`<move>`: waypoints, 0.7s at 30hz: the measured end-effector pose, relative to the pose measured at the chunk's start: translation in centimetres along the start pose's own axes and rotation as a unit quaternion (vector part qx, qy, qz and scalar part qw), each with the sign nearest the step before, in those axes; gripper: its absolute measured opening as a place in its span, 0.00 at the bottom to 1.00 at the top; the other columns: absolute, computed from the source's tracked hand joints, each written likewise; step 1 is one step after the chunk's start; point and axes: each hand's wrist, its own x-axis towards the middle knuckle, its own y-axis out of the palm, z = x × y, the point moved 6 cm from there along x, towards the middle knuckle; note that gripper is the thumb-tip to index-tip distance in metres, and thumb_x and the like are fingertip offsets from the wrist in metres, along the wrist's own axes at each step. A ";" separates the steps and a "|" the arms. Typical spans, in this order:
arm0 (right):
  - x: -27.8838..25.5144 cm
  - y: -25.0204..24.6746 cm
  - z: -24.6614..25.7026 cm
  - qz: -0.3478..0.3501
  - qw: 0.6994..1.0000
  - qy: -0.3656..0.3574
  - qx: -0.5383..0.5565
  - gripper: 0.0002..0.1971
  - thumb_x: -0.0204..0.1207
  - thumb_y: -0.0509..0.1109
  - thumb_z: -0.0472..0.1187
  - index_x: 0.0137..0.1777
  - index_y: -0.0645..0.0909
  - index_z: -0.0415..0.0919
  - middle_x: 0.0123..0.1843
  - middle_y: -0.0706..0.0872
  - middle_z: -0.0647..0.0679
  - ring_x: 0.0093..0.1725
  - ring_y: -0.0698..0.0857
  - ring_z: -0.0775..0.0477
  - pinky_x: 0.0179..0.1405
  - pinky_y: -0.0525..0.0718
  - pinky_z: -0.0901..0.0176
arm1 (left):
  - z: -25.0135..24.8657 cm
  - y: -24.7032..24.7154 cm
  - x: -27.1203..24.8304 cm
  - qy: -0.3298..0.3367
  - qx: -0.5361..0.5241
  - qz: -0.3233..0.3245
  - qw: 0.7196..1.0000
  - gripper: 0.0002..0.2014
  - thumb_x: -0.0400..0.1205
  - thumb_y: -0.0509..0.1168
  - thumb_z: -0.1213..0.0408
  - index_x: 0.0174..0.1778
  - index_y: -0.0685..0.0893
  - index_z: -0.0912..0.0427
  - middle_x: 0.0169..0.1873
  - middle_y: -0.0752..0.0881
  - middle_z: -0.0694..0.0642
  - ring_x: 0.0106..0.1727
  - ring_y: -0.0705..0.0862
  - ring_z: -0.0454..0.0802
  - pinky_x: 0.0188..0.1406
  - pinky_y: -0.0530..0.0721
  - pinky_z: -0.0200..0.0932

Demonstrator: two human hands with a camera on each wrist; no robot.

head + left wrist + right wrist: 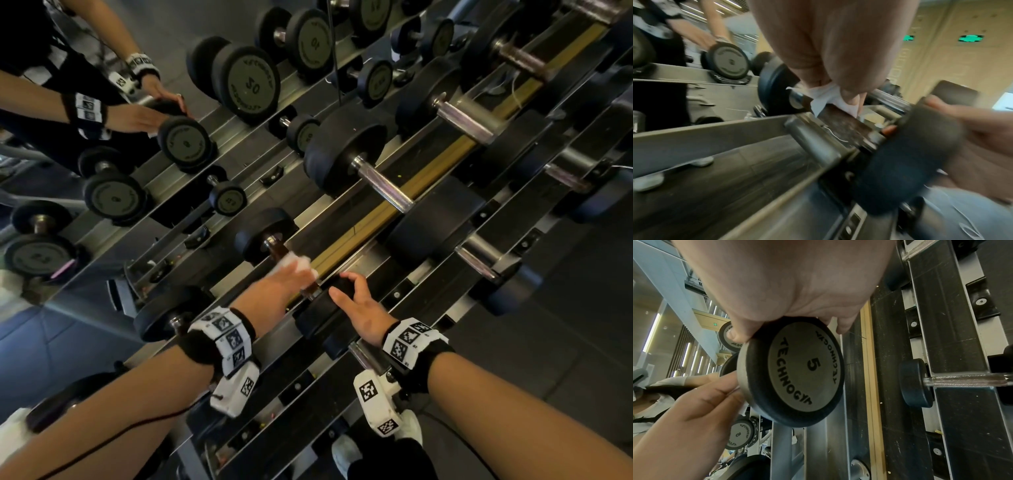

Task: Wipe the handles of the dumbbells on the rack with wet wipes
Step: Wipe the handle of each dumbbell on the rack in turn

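Observation:
On the top rack rail lies a small black dumbbell marked 5; its far head points at the mirror. My left hand pinches a white wet wipe against the brownish handle. In the left wrist view the wipe sits bunched under my fingertips, near the far end of the handle. My right hand curls its thumb and fingers around the rim of the near head. The right wrist view shows that head's grey face with my thumb on its edge.
Larger dumbbells with bare steel handles fill the rack to the right, and more lie on the lower rail. Another small dumbbell lies to the left. A mirror behind the rack reflects dumbbells and my arms.

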 end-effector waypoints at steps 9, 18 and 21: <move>0.2 -0.1 -0.3 0.008 1.000 -0.002 0.004 0.27 0.85 0.61 0.55 0.80 0.55 0.54 0.72 0.76 0.41 0.60 0.82 0.48 0.42 0.76 0.70 | 2.9 0.1 2.1 -0.079 -0.046 0.058 0.994 0.32 0.86 0.58 0.73 0.85 0.63 0.47 0.86 0.59 0.51 0.85 0.61 0.55 0.81 0.63 0.53; 0.2 -0.3 -0.2 0.002 1.000 -0.002 -0.024 0.27 0.86 0.59 0.54 0.80 0.56 0.51 0.71 0.76 0.41 0.58 0.81 0.48 0.41 0.74 0.71 | 1.3 -0.5 1.3 -0.048 0.074 0.009 0.996 0.35 0.81 0.62 0.68 0.82 0.63 0.37 0.78 0.74 0.49 0.84 0.61 0.43 0.85 0.40 0.55; 0.3 -0.4 -0.1 0.000 0.999 0.002 -0.035 0.26 0.85 0.60 0.55 0.80 0.57 0.53 0.66 0.75 0.46 0.48 0.77 0.61 0.35 0.70 0.75 | -0.4 -0.3 1.3 -0.016 0.023 0.066 0.997 0.32 0.84 0.60 0.68 0.83 0.63 0.39 0.78 0.74 0.48 0.82 0.66 0.46 0.85 0.53 0.51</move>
